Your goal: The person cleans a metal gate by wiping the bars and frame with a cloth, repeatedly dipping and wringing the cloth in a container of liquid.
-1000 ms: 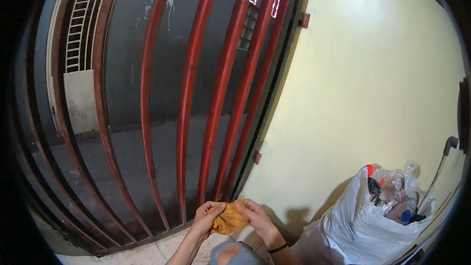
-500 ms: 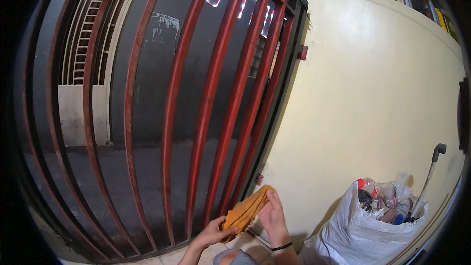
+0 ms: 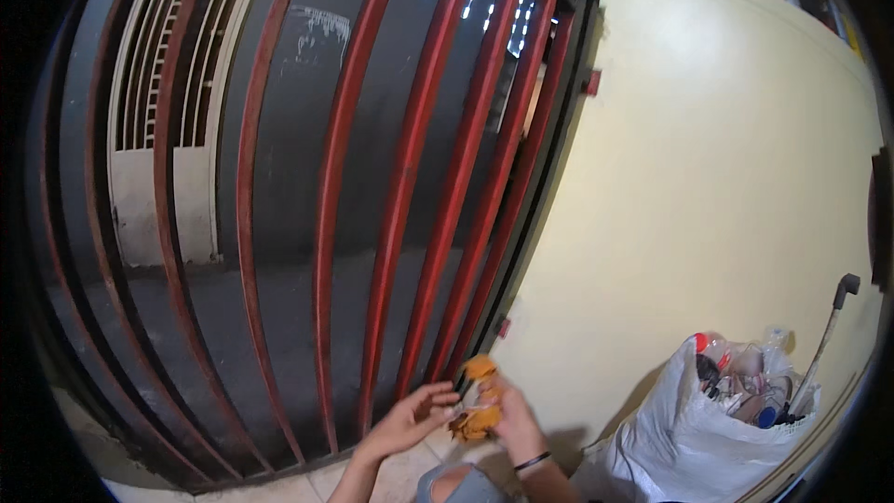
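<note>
Before the red barred gate's (image 3: pixel 406 177) lower right corner, the orange cloth (image 3: pixel 477 423), stretched between both hands half a second ago, now bunches in the right hand's (image 3: pixel 512 417) grip; the left hand's (image 3: pixel 406 425) has released, fingers spread just beside it.

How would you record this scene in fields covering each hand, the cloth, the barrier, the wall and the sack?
Left hand: open, fingers parted, by the cloth; contact unclear
Right hand: gripping the cloth
Cloth: orange, bunched
Barrier: red bars, ahead and to the left
Wall: cream, right of the barrier
Sack: white, open-topped, stuffed, at lower right
</note>
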Demonstrator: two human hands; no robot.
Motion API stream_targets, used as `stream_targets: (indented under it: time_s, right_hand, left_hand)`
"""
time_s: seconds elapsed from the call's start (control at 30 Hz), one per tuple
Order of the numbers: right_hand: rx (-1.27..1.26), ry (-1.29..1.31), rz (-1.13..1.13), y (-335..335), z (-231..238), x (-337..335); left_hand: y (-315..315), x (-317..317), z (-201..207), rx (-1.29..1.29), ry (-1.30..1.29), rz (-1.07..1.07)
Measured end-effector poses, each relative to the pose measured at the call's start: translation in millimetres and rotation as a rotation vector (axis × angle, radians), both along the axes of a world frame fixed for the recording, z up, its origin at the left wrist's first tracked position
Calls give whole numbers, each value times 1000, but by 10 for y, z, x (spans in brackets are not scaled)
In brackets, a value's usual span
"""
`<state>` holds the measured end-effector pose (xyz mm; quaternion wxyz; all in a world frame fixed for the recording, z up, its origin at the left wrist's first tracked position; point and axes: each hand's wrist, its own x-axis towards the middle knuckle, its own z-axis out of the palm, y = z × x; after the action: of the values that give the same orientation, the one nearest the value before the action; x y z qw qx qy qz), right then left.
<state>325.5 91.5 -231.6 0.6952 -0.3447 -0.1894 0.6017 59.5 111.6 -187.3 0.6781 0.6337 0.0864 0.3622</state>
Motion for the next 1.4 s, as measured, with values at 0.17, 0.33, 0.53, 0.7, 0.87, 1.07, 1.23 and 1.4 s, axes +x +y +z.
stream_targets:
  time_s: [0.17,0.33,0.53,0.7,0.87,1.07,1.23,1.4]
  right_hand:
    - [-154,-109,-146,-152,303,7]
    - [-130,-292,-311,4,22,331]
    - [-94,-714,-798,560,317,748]
    - [-30,-1056,-768,948,518,775]
    - [-108,-1447,-577,1591,201,1392]
    - [-6,-1910,-419,1803,-54,1746]
    - [133,-1871,-380,1423,-153,1704]
    - [-47,-1268,-300,1582,80,1495]
  left_hand:
    - [-18,-168,311,43,-32,181]
    - [-36,-121,363,49,-56,200]
    - [-66,-23,282,26,-41,241]
    - [-50,-58,157,-15,-19,280]
    - [-28,32,124,-45,-19,265]
    - [3,111,122,-66,-42,237]
    - [1,50,61,-118,-23,276]
    - [-2,25,33,-83,30,295]
